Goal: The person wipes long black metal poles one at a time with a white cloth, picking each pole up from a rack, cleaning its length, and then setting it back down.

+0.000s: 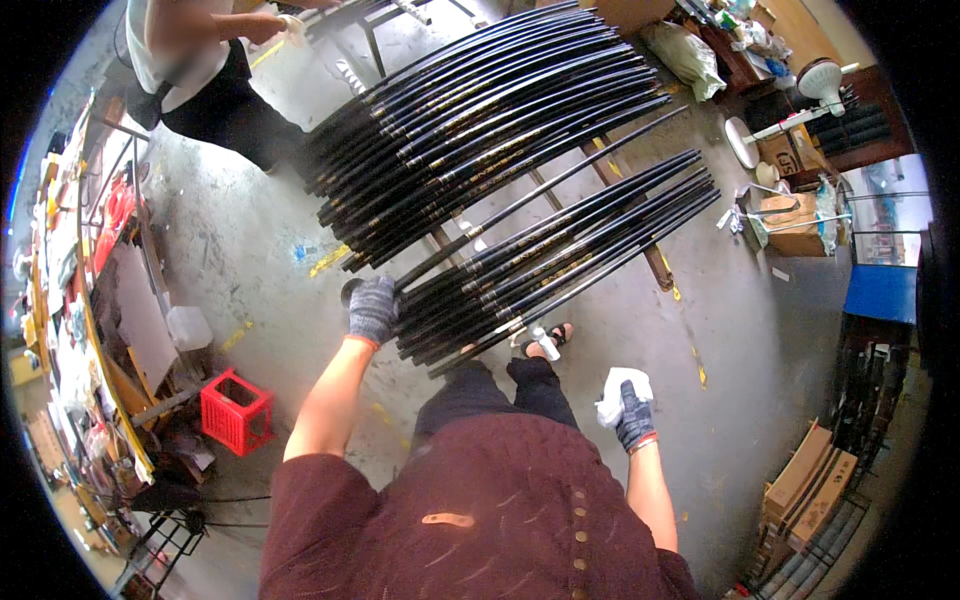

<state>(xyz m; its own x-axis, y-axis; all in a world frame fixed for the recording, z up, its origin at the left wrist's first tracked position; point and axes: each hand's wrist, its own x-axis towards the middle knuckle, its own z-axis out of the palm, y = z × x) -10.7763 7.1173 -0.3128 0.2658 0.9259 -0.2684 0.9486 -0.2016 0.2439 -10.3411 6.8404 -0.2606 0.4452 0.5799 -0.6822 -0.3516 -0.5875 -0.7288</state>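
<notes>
Two sloping banks of long, glossy black rods with fine gold markings fill the upper middle of the frame, laid side by side on a low rack over a dull grey concrete floor (250, 250). The upper bank (480, 110) is dense and fans toward the upper right; the lower bank (560, 260) lies just below it, its thick butt ends pointing to the centre of the frame.

The left hand (372, 310), in a speckled grey knitted glove with an orange cuff, is clenched around the butt end of a single black rod (530, 195). That rod runs from the glove up and to the right, lying between the two banks, its thin tip reaching toward the upper right. The glove sits at the lower left end of the lower bank, just beside the other butt ends.

The right hand (632, 412), gloved alike, is at lower right of centre, well apart from the rods, closed on a crumpled white cloth (620, 388).

A red plastic lattice crate (235, 412) stands at lower left on the floor. Another person (200, 80) stands at upper left. Brown cardboard boxes (810, 480) sit at lower right.
</notes>
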